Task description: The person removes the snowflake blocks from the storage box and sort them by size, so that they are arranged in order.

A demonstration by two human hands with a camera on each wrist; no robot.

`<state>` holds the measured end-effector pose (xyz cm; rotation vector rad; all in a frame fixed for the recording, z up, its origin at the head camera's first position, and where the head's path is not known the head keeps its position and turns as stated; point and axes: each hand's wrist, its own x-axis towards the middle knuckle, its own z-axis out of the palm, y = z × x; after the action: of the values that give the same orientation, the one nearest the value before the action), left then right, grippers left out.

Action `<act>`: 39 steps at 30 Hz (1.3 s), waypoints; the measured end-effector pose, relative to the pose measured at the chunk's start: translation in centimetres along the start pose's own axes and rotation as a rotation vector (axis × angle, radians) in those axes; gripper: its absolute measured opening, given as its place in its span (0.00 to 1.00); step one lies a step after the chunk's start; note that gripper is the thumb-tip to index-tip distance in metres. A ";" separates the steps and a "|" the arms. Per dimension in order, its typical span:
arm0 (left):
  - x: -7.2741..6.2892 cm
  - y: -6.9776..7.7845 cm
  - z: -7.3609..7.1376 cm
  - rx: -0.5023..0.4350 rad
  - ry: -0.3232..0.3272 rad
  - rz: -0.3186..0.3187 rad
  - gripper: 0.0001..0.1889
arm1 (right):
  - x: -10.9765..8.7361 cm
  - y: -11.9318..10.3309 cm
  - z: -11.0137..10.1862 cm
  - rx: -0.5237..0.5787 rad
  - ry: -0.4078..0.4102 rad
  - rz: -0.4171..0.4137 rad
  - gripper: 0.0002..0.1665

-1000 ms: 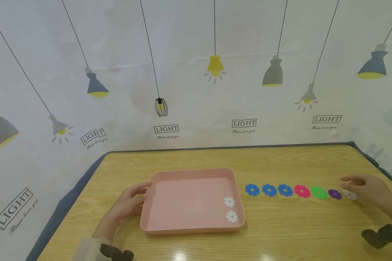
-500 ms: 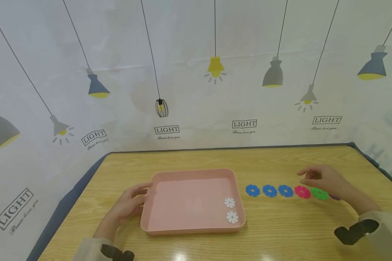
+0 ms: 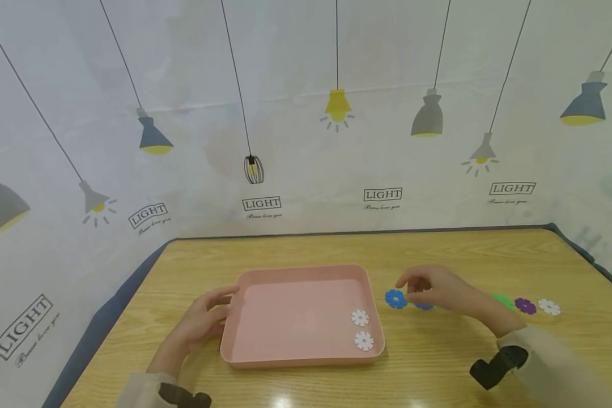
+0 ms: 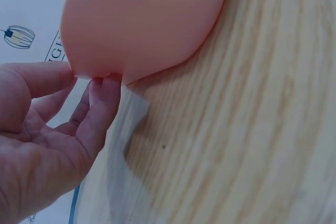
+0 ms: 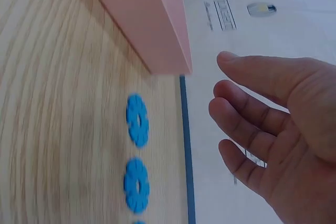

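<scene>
My left hand (image 3: pixel 204 314) rests at the left side of a pink tray (image 3: pixel 296 362), its fingertips against the rim and outer wall. In the left wrist view, fingertips touch the tray's wall (image 4: pixel 142 19). My right hand (image 3: pixel 436 289) hovers over a row of flower-shaped plastic discs right of the tray, with nothing between thumb and fingers. A blue disc (image 3: pixel 396 298) lies just left of its fingertips, and another blue disc (image 3: pixel 424 306) is partly covered by the hand. Two white discs, an upper one (image 3: pixel 360 318) and a lower one (image 3: pixel 364 341), lie inside the tray.
Further right along the row lie a green disc (image 3: pixel 503 301), partly hidden by the forearm, a purple disc (image 3: pixel 525 306) and a white disc (image 3: pixel 549 307). The wooden table (image 3: pixel 306 391) ends at a wall covering (image 3: pixel 306 170) printed with lamps.
My right hand has moved left along the row, from the white disc at the far end to the blue discs near the tray. The left hand and tray have stayed put.
</scene>
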<state>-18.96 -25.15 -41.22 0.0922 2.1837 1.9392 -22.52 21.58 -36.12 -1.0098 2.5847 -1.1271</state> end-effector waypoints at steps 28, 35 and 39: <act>0.0 -0.3 -0.2 -0.028 -0.007 -0.003 0.25 | 9.6 -3.0 5.1 -0.055 -0.421 -0.058 0.08; 0.0 -0.4 -0.1 -0.035 -0.017 -0.001 0.26 | 11.7 -3.6 5.4 -0.230 -0.612 0.124 0.12; 0.0 -0.2 0.0 -0.042 -0.023 -0.003 0.26 | 12.2 -3.6 5.6 -0.282 -0.658 0.188 0.13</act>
<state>-18.93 -25.22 -41.39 0.1038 2.1262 1.9718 -27.77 8.73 -36.04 -0.9539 2.2500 -0.3048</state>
